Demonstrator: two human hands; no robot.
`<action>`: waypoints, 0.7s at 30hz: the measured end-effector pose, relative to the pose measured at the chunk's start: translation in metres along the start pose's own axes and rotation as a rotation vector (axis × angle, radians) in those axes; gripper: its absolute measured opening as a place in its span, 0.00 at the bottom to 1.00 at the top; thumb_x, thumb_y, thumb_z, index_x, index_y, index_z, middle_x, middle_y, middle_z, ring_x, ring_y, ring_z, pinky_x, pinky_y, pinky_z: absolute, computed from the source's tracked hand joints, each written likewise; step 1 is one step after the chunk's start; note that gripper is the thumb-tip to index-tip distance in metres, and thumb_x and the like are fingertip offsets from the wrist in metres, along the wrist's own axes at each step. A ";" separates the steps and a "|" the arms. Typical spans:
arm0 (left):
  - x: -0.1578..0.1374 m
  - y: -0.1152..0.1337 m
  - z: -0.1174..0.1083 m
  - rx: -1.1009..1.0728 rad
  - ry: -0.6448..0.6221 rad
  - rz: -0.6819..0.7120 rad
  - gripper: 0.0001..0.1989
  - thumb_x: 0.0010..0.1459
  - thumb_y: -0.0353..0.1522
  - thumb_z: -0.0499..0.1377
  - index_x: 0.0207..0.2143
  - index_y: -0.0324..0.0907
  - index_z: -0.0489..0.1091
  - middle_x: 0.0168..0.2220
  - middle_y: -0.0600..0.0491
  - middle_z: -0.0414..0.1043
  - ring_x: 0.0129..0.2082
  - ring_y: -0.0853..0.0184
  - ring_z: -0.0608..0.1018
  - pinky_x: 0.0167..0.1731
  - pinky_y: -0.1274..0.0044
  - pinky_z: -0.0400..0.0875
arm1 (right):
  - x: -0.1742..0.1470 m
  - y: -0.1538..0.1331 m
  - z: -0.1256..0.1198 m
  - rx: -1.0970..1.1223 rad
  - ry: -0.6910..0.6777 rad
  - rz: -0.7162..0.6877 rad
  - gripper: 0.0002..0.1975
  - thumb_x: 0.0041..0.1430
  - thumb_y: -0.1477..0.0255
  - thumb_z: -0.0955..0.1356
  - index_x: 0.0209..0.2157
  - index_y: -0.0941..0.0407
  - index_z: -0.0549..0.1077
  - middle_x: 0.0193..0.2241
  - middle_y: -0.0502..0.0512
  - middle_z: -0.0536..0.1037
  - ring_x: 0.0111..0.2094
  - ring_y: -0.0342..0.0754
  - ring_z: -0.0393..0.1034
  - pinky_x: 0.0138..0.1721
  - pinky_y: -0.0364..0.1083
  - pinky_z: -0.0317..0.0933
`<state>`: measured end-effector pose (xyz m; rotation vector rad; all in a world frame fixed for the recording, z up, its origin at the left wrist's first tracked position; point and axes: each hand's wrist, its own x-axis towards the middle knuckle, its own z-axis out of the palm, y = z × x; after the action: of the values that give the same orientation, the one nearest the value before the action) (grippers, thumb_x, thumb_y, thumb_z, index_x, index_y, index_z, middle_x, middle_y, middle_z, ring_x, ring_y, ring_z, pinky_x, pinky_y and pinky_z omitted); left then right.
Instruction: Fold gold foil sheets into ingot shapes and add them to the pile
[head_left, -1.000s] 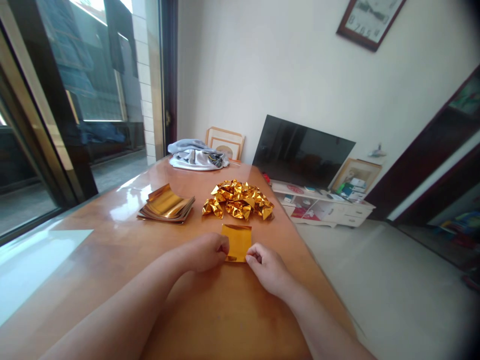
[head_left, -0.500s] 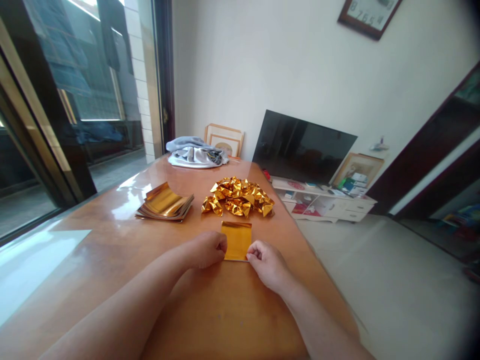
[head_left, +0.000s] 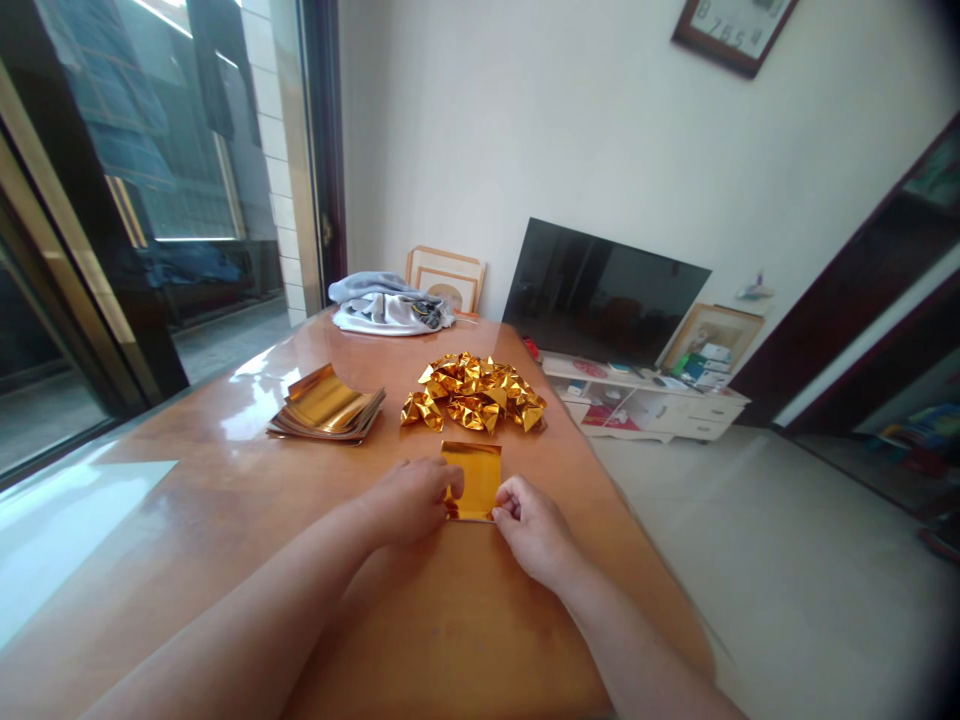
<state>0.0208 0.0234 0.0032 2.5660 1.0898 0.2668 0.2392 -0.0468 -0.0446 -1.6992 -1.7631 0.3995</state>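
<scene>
A square sheet of gold foil paper [head_left: 476, 480] lies flat on the wooden table, its near edge slightly raised. My left hand [head_left: 420, 497] is at the sheet's left edge with fingers curled, the index finger bent over the foil and the thumb low by the near left corner. At the near right corner, my right hand [head_left: 529, 525] pinches the paper between thumb and fingers. Just beyond the sheet is a heap of folded gold foil pieces [head_left: 480, 390]. A stack of flat gold foil sheets [head_left: 326, 405], curling at the edges, sits to the left.
The glossy wooden table [head_left: 420, 630] has its right edge near my right forearm. Bundled light-blue cloth [head_left: 386, 305] lies at the far end. Beyond stand a television [head_left: 604, 290] and a white low cabinet [head_left: 675, 410]. A glass door [head_left: 157, 200] is on the left.
My left hand's index finger has lifted and extended over the sheet's left side. My right hand keeps its pinch at the near right corner. The view has shifted slightly.
</scene>
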 end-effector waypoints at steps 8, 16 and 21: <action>-0.006 0.022 -0.004 0.129 -0.057 0.245 0.18 0.57 0.26 0.55 0.42 0.55 0.78 0.35 0.52 0.68 0.33 0.64 0.71 0.30 0.76 0.59 | 0.000 -0.004 -0.002 -0.021 0.009 0.002 0.04 0.57 0.73 0.66 0.35 0.52 0.69 0.31 0.47 0.75 0.33 0.46 0.69 0.32 0.42 0.57; -0.006 0.023 -0.008 0.160 -0.106 0.256 0.17 0.58 0.26 0.55 0.42 0.53 0.79 0.35 0.52 0.67 0.30 0.66 0.68 0.27 0.77 0.54 | 0.001 -0.005 -0.011 -0.048 0.006 -0.018 0.03 0.60 0.73 0.65 0.34 0.53 0.71 0.32 0.49 0.77 0.35 0.47 0.70 0.34 0.43 0.60; -0.005 0.022 -0.006 0.185 -0.102 0.282 0.16 0.61 0.28 0.55 0.45 0.53 0.79 0.36 0.51 0.68 0.32 0.65 0.70 0.29 0.77 0.57 | -0.013 -0.028 -0.035 -0.305 -0.037 -0.128 0.14 0.68 0.69 0.61 0.46 0.52 0.76 0.46 0.57 0.78 0.50 0.52 0.68 0.51 0.50 0.60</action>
<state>0.0301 0.0065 0.0172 2.8640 0.7454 0.1041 0.2393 -0.0705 -0.0049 -1.7779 -2.0300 0.1089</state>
